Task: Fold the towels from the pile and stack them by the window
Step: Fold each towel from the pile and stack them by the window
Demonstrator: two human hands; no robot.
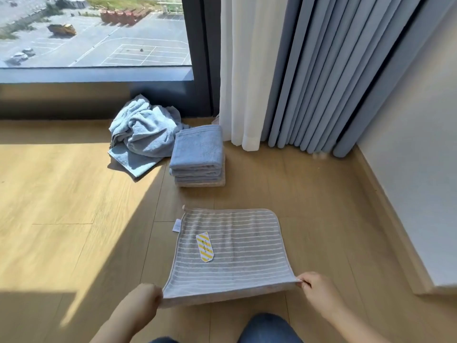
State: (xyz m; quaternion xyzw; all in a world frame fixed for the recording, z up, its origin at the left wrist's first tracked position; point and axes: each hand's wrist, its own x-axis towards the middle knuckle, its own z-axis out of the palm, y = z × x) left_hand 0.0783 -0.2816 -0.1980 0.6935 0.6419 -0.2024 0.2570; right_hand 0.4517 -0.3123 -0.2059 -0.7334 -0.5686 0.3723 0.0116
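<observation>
A grey towel with thin white stripes (pixel 237 248) lies spread on the wooden floor in front of me, a yellow-striped label on top of it. My left hand (pixel 144 297) pinches its near left corner and my right hand (pixel 317 287) pinches its near right corner; the near edge is lifted slightly off the floor. Farther off, by the window, stands a stack of folded towels (pixel 199 157), blue ones above a beige one. Left of the stack lies a crumpled pile of light blue towels (pixel 142 133).
A large window (pixel 94 35) with a dark frame runs along the back. White and blue curtains (pixel 309 75) hang to the floor at the right. A wall with a wooden skirting board (pixel 395 219) closes the right side. My knees in blue jeans (pixel 268 328) show at the bottom.
</observation>
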